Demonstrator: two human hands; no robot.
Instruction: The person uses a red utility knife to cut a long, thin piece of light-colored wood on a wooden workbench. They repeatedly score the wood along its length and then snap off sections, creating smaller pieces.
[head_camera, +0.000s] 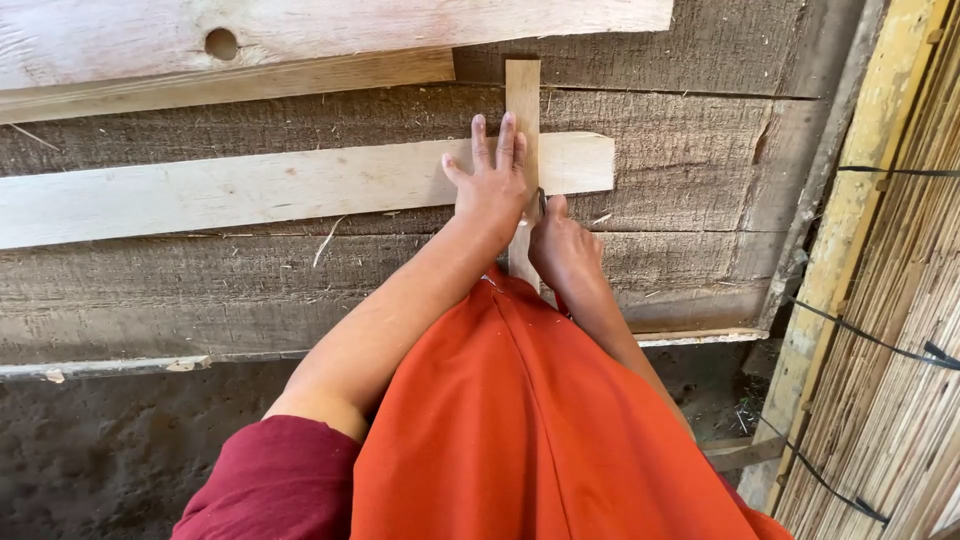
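Observation:
My left hand (490, 185) lies flat, fingers spread, on a narrow upright wooden strip (522, 90) where it crosses a long pale plank (250, 185). It presses the strip down against the plank. Just to the right and nearer me, my right hand (565, 250) is closed around a thin dark tool (541, 202). The tool's tip touches the strip's right edge at the plank's lower edge; what kind of tool it is stays unclear. My orange garment (540, 420) hides the strip's lower end.
Rough grey boards (680, 160) lie under the plank. Another pale plank with a round hole (221, 43) runs along the top. A yellow post (850, 200) and a reed mat (900, 350) stand at the right. Dirt floor (120, 440) shows below left.

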